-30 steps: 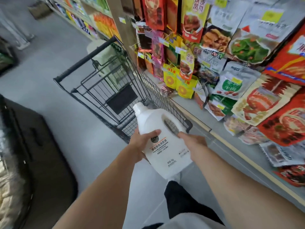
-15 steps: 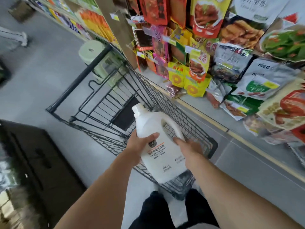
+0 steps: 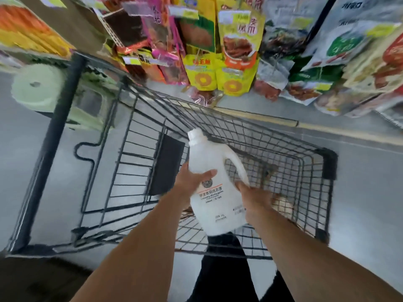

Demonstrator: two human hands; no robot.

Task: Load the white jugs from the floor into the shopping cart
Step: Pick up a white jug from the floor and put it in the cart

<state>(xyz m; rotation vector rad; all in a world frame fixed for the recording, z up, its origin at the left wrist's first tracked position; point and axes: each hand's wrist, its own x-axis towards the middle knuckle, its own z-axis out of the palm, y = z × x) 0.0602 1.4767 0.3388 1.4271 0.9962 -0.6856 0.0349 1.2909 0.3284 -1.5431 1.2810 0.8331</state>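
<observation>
While held above cart [image 3: 257, 136] basket, jug [image 3: 214, 188] upright; left hand [image 3: 192, 182] clasps neck side, right hand [image 3: 255, 197] clasps handle side.

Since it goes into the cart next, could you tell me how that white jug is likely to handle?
The white jug looks rigid moulded plastic, so probably stiff. Both the left hand and right hand hold it, suggesting it is fairly heavy. Its smooth sides may be slippery.
</observation>
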